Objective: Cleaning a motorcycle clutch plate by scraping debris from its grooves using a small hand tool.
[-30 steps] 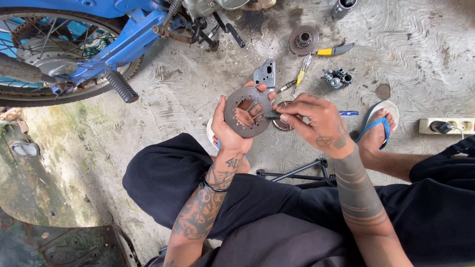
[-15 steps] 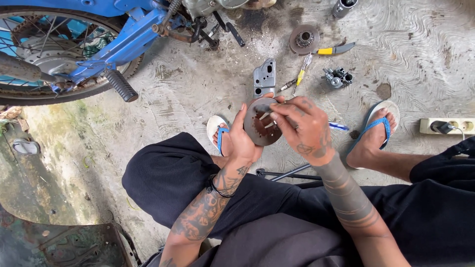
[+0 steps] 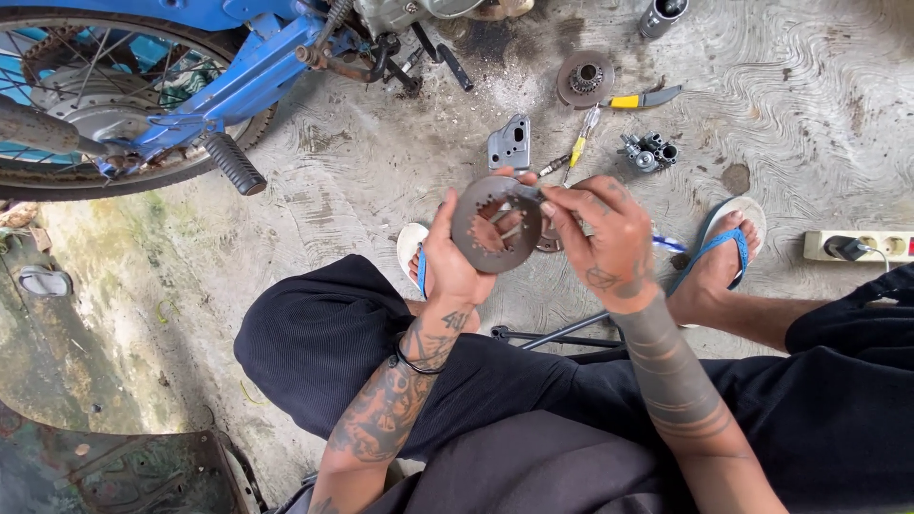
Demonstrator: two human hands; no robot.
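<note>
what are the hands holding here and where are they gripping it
The left hand holds a round toothed metal plate by its lower-left rim. The right hand pinches its upper-right edge with its fingertips.

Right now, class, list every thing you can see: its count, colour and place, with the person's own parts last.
metal disc: one, rusty grey, toothed centre hole, held above the floor
motorbike: one, blue, top left
bracket: one, grey, floor behind disc
sprocket part: one, rusty, top centre
yellow-handled tools: two, near sprocket part
small grey assembly: one, right of tools
power strip: one, cream, right edge
sandals: two, blue straps, on the feet
left hand: gripping disc's edge
right hand: pinching at disc's rim
</note>
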